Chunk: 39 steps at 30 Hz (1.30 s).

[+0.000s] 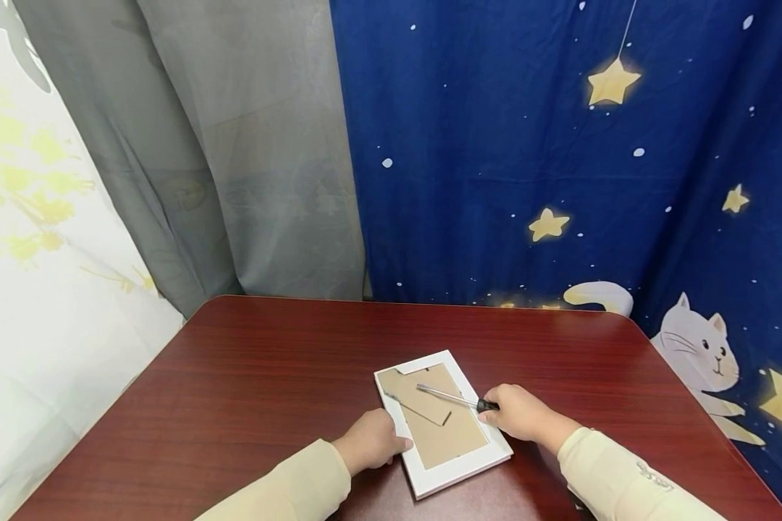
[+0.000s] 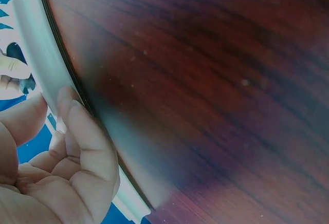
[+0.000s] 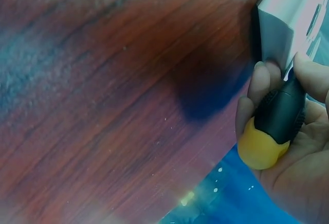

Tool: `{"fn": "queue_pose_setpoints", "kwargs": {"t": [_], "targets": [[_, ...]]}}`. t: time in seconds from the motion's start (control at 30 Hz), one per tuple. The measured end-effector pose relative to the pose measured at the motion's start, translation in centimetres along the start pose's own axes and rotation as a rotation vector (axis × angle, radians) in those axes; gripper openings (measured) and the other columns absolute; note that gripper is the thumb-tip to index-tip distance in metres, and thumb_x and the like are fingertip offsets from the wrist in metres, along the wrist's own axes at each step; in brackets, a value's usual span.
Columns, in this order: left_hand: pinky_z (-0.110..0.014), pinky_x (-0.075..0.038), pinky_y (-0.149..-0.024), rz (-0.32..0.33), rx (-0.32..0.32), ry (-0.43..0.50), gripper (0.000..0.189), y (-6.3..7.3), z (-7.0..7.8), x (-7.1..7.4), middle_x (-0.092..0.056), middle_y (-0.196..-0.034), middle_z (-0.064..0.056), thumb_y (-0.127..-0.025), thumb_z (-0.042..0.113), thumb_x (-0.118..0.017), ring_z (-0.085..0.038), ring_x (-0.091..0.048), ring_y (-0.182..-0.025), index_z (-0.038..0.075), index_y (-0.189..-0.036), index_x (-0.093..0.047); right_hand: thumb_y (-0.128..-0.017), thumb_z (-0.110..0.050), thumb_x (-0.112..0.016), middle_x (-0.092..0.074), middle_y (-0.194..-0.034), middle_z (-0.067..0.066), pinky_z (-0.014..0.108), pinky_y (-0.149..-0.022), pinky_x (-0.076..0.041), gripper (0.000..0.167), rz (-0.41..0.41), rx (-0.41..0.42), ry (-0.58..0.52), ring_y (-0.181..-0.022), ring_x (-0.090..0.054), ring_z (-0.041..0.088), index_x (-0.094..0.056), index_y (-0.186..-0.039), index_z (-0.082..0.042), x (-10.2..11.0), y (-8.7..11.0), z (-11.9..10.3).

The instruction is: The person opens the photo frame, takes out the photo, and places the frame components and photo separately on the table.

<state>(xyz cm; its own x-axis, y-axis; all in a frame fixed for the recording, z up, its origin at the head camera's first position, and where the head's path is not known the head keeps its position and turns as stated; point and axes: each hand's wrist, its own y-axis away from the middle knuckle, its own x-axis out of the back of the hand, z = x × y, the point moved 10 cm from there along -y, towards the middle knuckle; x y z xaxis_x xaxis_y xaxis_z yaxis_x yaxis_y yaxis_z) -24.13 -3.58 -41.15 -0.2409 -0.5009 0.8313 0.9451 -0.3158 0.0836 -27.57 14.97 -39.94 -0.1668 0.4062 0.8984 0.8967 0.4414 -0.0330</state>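
A white picture frame [image 1: 459,464] lies back up on the table, its brown backing board [image 1: 452,440] and folded stand showing. My left hand [image 1: 372,438] grips the frame's left border, thumb on top and fingers along the outer side. In the left wrist view, that hand [image 2: 77,162] pinches the white edge. My right hand [image 1: 520,412] holds a screwdriver [image 1: 452,396] at the frame's right border, its metal shaft reaching over the backing. In the right wrist view, the screwdriver's black and yellow handle [image 3: 280,113] lies in my curled fingers, close beside the frame corner.
The dark red wooden table [image 1: 267,362] has rounded far corners. Behind it hang a grey curtain [image 1: 280,145] and a blue curtain [image 1: 469,145] with stars and a cat. A pale printed cloth [image 1: 39,304] hangs at the left.
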Motion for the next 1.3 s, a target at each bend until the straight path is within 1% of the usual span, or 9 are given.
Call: {"fn": "queue_pose_setpoints", "kwargs": {"t": [0.23, 0.33, 0.47, 0.6, 0.7, 0.9, 1.0, 1.1, 1.3], "targets": [[-0.022, -0.037, -0.046, -0.011, -0.006, -0.002, 0.043, 0.08, 0.2, -0.21, -0.05, -0.039, 0.001, -0.085, 0.021, -0.072, -0.007, -0.042, -0.04, 0.005, -0.048, -0.057, -0.084, -0.013, -0.073, -0.051, -0.063, -0.008, 0.023, -0.055, -0.037, 0.012, -0.017, 0.033, -0.007, -0.058, -0.042, 0.007, -0.064, -0.076, -0.009, -0.09, -0.3, 0.16], [-0.022, -0.037, -0.047, -0.018, -0.001, -0.005, 0.044, 0.08, 0.27, -0.35, -0.049, -0.039, 0.002, -0.085, 0.022, -0.072, -0.007, -0.041, -0.039, 0.005, -0.047, -0.057, -0.084, -0.013, -0.072, -0.05, -0.063, -0.007, 0.023, -0.055, -0.036, 0.014, -0.03, 0.023, -0.017, -0.058, -0.041, 0.008, -0.063, -0.075, -0.01, -0.14, -0.42, 0.4], [-0.021, -0.037, -0.046, -0.025, -0.001, -0.004, 0.045, 0.16, 0.55, -0.35, -0.049, -0.038, 0.002, -0.085, 0.022, -0.072, -0.007, -0.04, -0.039, 0.005, -0.047, -0.057, -0.085, -0.013, -0.072, -0.047, -0.061, -0.007, 0.023, -0.053, -0.034, 0.018, -0.04, 0.035, -0.025, -0.057, -0.039, 0.007, -0.06, -0.072, -0.011, -0.06, -0.52, 0.39], [-0.021, -0.036, -0.045, -0.028, -0.004, 0.004, 0.045, 0.21, 0.77, -0.34, -0.048, -0.038, 0.002, -0.085, 0.021, -0.072, -0.006, -0.04, -0.038, 0.005, -0.046, -0.057, -0.085, -0.014, -0.072, -0.043, -0.059, -0.009, 0.022, -0.052, -0.033, 0.02, -0.043, 0.067, -0.022, -0.055, -0.036, 0.005, -0.058, -0.07, -0.012, 0.08, -0.65, 0.14], [-0.021, -0.036, -0.045, -0.031, -0.005, 0.013, 0.045, 0.22, 0.81, -0.45, -0.047, -0.037, 0.002, -0.085, 0.021, -0.071, -0.006, -0.039, -0.038, 0.004, -0.046, -0.057, -0.085, -0.014, -0.071, -0.044, -0.06, -0.009, 0.022, -0.052, -0.033, 0.018, -0.048, 0.083, -0.013, -0.055, -0.036, 0.004, -0.06, -0.071, -0.012, 0.05, -0.76, 0.12], [-0.021, -0.036, -0.045, -0.037, -0.002, 0.026, 0.045, 0.24, 0.81, -0.8, -0.045, -0.037, 0.003, -0.085, 0.021, -0.072, -0.006, -0.04, -0.038, 0.003, -0.046, -0.058, -0.085, -0.013, -0.072, -0.045, -0.06, -0.01, 0.022, -0.053, -0.034, 0.017, -0.052, 0.096, 0.005, -0.055, -0.037, 0.004, -0.061, -0.072, -0.012, 0.0, -0.92, 0.16], [-0.022, -0.036, -0.045, -0.037, -0.003, 0.035, 0.045, 0.23, 0.76, -0.91, -0.046, -0.037, 0.002, -0.085, 0.021, -0.072, -0.006, -0.04, -0.037, 0.004, -0.046, -0.057, -0.085, -0.013, -0.072, -0.047, -0.061, -0.009, 0.022, -0.053, -0.035, 0.016, -0.051, 0.087, 0.008, -0.056, -0.038, 0.004, -0.062, -0.073, -0.011, -0.03, -0.94, 0.23], [-0.022, -0.036, -0.044, -0.041, -0.002, 0.052, 0.044, 0.21, 0.6, -0.93, -0.046, -0.037, 0.003, -0.084, 0.02, -0.072, -0.006, -0.04, -0.037, 0.004, -0.046, -0.056, -0.085, -0.015, -0.072, -0.051, -0.063, -0.008, 0.023, -0.055, -0.036, 0.013, -0.041, 0.06, 0.01, -0.058, -0.041, 0.006, -0.063, -0.075, -0.011, -0.08, -0.91, 0.41], [-0.022, -0.034, -0.04, -0.056, 0.006, 0.106, 0.042, 0.21, 0.17, -0.58, -0.042, -0.037, 0.007, -0.084, 0.019, -0.072, -0.004, -0.037, -0.034, 0.005, -0.048, -0.056, -0.084, -0.015, -0.072, -0.055, -0.066, -0.005, 0.029, -0.061, -0.041, 0.011, 0.014, -0.014, 0.046, -0.063, -0.046, 0.012, -0.064, -0.078, -0.01, 0.23, -0.69, 0.66]]}}
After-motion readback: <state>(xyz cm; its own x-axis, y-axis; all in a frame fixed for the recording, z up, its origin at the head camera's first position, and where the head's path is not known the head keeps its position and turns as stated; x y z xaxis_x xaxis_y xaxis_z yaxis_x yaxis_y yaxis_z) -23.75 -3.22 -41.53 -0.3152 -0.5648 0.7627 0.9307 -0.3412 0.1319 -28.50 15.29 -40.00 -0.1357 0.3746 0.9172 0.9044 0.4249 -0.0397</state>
